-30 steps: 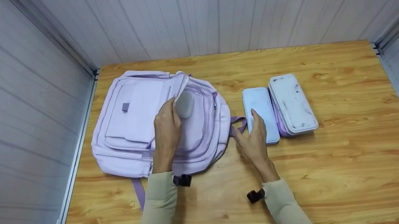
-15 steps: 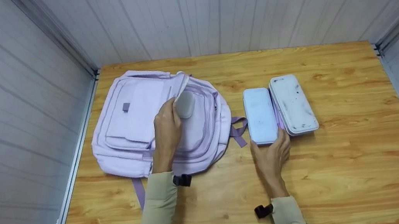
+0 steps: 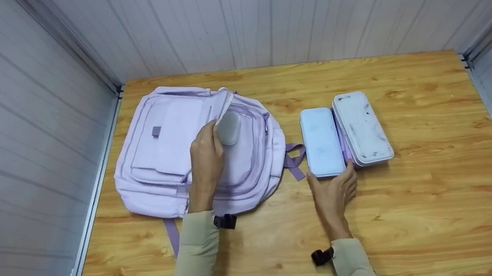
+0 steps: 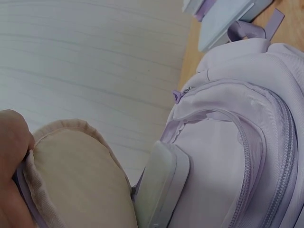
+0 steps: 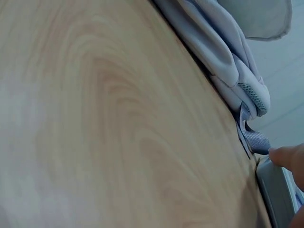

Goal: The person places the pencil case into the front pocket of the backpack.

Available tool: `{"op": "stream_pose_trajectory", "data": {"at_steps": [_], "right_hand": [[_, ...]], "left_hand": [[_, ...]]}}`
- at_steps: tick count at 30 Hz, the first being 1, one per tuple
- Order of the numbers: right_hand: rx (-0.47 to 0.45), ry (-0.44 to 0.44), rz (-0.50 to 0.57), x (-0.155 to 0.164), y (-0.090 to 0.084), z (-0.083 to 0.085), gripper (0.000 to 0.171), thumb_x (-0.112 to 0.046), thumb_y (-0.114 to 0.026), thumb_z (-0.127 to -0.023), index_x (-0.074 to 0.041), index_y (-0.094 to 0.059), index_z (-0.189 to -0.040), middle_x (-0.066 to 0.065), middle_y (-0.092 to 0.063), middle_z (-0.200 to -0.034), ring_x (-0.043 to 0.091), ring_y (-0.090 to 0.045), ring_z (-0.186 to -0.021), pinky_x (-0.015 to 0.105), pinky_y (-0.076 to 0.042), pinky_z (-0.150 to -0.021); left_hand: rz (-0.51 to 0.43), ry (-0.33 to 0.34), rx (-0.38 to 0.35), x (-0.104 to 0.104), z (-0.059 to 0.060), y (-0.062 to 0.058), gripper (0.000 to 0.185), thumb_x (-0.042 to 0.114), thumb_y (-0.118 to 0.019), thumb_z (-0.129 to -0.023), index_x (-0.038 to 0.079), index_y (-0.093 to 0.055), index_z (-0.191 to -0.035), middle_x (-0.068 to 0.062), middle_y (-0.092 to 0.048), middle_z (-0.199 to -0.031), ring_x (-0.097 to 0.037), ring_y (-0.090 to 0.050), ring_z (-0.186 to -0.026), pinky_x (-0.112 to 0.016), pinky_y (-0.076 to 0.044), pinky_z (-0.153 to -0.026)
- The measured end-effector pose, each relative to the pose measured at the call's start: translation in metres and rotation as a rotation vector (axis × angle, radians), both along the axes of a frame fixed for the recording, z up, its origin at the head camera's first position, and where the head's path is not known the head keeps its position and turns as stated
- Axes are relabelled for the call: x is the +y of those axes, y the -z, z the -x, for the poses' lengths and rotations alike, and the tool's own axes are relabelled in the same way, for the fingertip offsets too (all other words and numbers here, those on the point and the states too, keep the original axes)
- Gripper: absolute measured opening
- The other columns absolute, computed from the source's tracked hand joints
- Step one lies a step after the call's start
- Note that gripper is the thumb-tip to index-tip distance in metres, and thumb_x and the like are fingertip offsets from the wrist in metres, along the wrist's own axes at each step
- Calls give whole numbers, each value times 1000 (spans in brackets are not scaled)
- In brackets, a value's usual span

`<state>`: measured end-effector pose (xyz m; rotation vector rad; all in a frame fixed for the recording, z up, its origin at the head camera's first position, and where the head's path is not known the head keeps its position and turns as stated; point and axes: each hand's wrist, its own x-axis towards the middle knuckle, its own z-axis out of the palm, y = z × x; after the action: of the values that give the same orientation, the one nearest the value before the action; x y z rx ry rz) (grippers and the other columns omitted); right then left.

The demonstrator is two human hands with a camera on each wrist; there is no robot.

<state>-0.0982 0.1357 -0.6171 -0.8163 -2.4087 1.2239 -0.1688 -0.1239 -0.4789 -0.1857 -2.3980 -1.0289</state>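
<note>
A lilac backpack [image 3: 165, 144] lies on the table with its front pocket unzipped. My left hand [image 3: 206, 155] grips the edge of the pocket flap [image 4: 80, 175] and holds it raised. Inside the pocket, a pale rounded case [image 4: 164, 185] shows, partly covered by the flap in the head view. My right hand [image 3: 334, 190] holds the near end of a light blue pencil case [image 3: 322, 141], thumb at its left corner and fingers at its right. In the right wrist view, only a thumb [image 5: 287, 159] and part of a finger show beside that case.
Right of the blue case lies a white, dark-smudged case [image 3: 362, 129], with a purple item [image 3: 344, 143] between the two. A purple strap [image 3: 295, 160] trails from the backpack towards the blue case. Panel walls [image 3: 248, 17] bound the wooden table [image 3: 450, 186] at the back and sides.
My right hand has moved from beside the strap and the blue case's left side to its near end, gripping it there. My left hand stays on the flap.
</note>
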Motion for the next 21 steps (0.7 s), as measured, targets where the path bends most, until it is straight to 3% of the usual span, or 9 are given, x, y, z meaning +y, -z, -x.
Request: {"op": "stream_pose_trajectory", "data": {"at_steps": [5,13,21], "right_hand": [[38,15,-12,0,6,1,113,-42,-87,-65,-11,-19,-149,20,-29,-146,38,-26,-134,53,-18,-109],[178,59,15,0,9,-1,103,-34,-88,-65,-9,-28,-144,18,-38,-144,35,-34,-132,50,-22,-108],[187,70,108,2,6,-3,97,-30,-85,-67,-10,-30,-145,15,-40,-144,33,-38,-133,43,-29,-111]], "left_hand": [[2,-5,-3,1,1,0,26,9,-46,-100,-6,-63,-112,-21,-68,-108,-32,-65,-105,-39,-52,-91],[-4,0,-16,0,1,1,26,9,-46,-100,-7,-63,-113,-21,-67,-110,-32,-64,-107,-39,-52,-91],[10,-7,-5,0,2,2,27,9,-46,-100,-8,-63,-112,-22,-67,-108,-33,-65,-106,-40,-52,-91]]}}
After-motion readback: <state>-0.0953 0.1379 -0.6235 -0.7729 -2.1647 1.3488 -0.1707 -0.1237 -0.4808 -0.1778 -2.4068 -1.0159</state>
